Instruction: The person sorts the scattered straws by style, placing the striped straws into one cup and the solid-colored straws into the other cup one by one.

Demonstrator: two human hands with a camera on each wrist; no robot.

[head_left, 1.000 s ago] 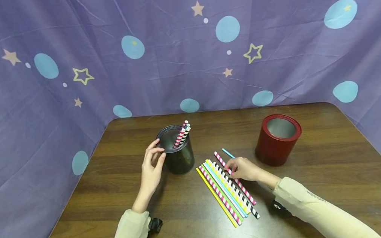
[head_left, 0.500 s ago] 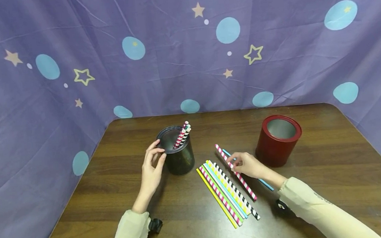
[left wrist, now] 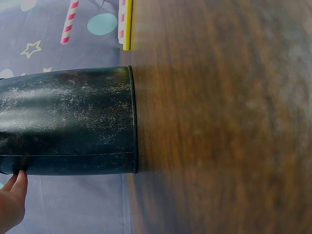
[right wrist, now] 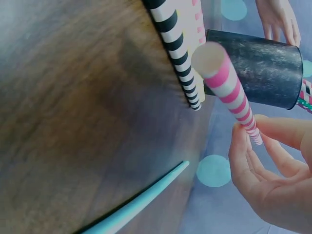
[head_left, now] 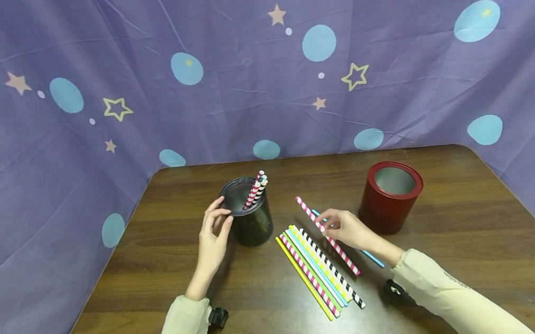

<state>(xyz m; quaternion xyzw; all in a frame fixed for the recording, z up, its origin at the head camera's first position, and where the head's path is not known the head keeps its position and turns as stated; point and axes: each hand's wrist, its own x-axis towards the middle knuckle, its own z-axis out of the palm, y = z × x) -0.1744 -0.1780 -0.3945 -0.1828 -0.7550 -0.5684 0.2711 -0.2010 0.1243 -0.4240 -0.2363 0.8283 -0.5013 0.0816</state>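
My right hand [head_left: 344,230] pinches a pink-and-white striped straw [head_left: 344,257] between thumb and fingertips near its middle. In the right wrist view this straw [right wrist: 236,100] tilts toward the camera, above the table. Against the left side and rim of a black can [head_left: 253,226] rests my left hand [head_left: 213,243], its fingers spread. The left wrist view catches fingertips touching the can [left wrist: 68,117] near its rim. Several striped straws [head_left: 255,192] lean inside this can. Beneath the right hand a blue straw [head_left: 372,259] lies on the table, partly hidden by the hand and wrist.
A row of straws lies between the hands, from a yellow straw [head_left: 303,278] at its left to a black-and-white striped straw [head_left: 332,268] at its right. A red can [head_left: 386,209] stands right of the right hand. A purple curtain [head_left: 260,83] hangs behind the table.
The right hand has drawn the pink-striped straw away from the row and lifted it, its far end swinging up and left. More of the blue straw shows. The left hand stays still.
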